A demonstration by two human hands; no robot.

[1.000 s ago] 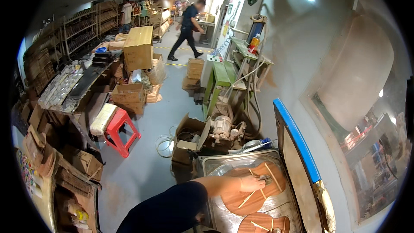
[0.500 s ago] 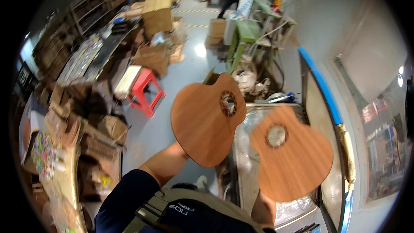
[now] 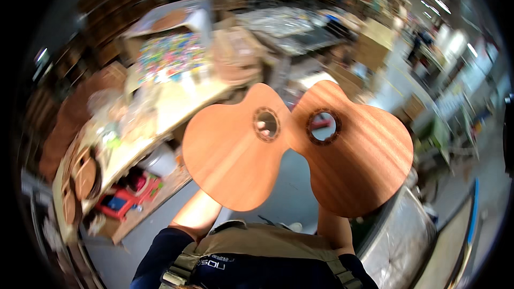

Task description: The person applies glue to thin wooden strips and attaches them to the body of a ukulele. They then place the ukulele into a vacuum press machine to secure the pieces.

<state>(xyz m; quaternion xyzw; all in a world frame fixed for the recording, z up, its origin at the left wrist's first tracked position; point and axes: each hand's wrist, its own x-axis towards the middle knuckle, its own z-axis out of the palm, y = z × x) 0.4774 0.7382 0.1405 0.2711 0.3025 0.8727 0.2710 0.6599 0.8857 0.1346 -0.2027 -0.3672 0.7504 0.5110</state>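
Frame centre: two guitar-shaped wooden soundboards, left soundboard (image 3: pixel 233 152) and right soundboard (image 3: pixel 356 155), edges touching. Both hands hidden behind them; grip cannot be told. Background workbench (image 3: pixel 160 107) blurred.

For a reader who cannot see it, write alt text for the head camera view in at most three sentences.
A person holds up two flat, guitar-shaped wooden soundboards, the left board and the right board, each with a round ringed soundhole. Their upper tips meet, and the boards hide both hands, so only the forearms show below. Behind lies a blurred workshop with a cluttered workbench.
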